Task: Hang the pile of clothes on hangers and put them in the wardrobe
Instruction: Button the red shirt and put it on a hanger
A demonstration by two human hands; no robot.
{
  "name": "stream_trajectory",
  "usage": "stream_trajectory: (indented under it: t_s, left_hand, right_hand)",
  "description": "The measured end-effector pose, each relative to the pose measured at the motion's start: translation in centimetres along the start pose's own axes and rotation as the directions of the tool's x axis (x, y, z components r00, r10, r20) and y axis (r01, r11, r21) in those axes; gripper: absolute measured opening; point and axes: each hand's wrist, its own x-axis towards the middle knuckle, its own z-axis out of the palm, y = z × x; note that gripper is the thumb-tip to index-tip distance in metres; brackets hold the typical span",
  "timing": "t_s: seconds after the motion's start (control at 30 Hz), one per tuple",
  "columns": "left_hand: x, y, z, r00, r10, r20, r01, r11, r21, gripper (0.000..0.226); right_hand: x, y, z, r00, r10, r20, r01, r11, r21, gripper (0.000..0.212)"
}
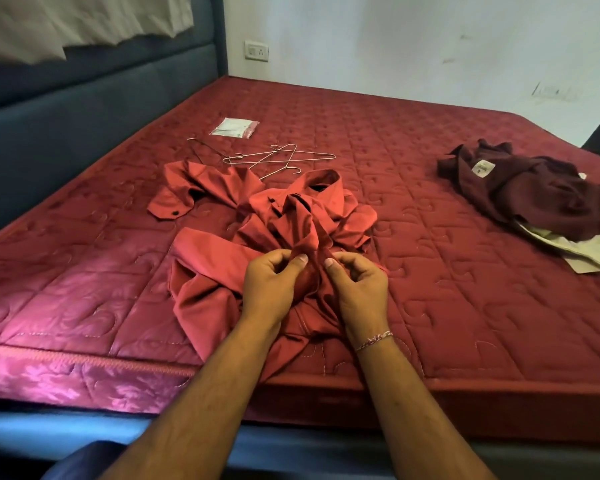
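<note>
A red quilted mattress fills the frame. On it are spread a red shirt at centre, wire hangers and a plastic packet above it, and a maroon garment over a cream one at right.

Head camera looks forward and down, close over the bed.

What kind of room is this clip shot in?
Most likely a bedroom: a bare quilted mattress against a padded headboard, with a shirt and wire hangers lying on it.
</note>
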Motion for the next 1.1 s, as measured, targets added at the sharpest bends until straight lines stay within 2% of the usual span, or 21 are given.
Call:
stream_trajectory:
  t_s: [0.13,0.27,0.37,0.53,0.9,1.1]
  left_hand:
    - [-0.12,0.15,-0.07,1.0,-0.016,0.014,0.017,1.0,-0.025,0.013]
    - [-0.36,0.01,-0.03,0.998,-0.029,0.063,0.032,0.999,-0.041,0.007]
    - [-0.33,-0.11,-0.02,0.994,-0.069,0.081,0.073,0.996,-0.049,0.004]
    - [-0.37,-0.17,0.04,0.994,-0.085,0.064,0.087,0.996,-0.029,0.01]
    - [-0.16,-0.31,-0.04,0.996,-0.085,0.042,0.084,0.996,0.023,0.019]
    - [0.27,-0.2,-0.23,0.987,-0.159,-0.026,0.156,0.985,-0.075,0.013]
  right_hand:
    - [-0.24,-0.12,0.04,1.0,-0.001,0.006,0.001,1.0,0.031,0.014]
    - [-0.39,-0.07,-0.08,0.996,-0.093,0.008,0.093,0.996,-0.006,0.018]
    - [-0.34,-0.1,-0.1,0.997,-0.062,0.041,0.061,0.997,0.045,0.02]
    - [-0.66,-0.19,0.16,0.987,-0.099,0.123,0.098,0.995,0.01,0.025]
    - [-0.74,0.11,0.04,0.987,-0.106,0.12,0.105,0.994,0.016,0.015]
    - [-0.68,0.01,0.12,0.995,-0.058,0.081,0.052,0.996,0.076,0.02]
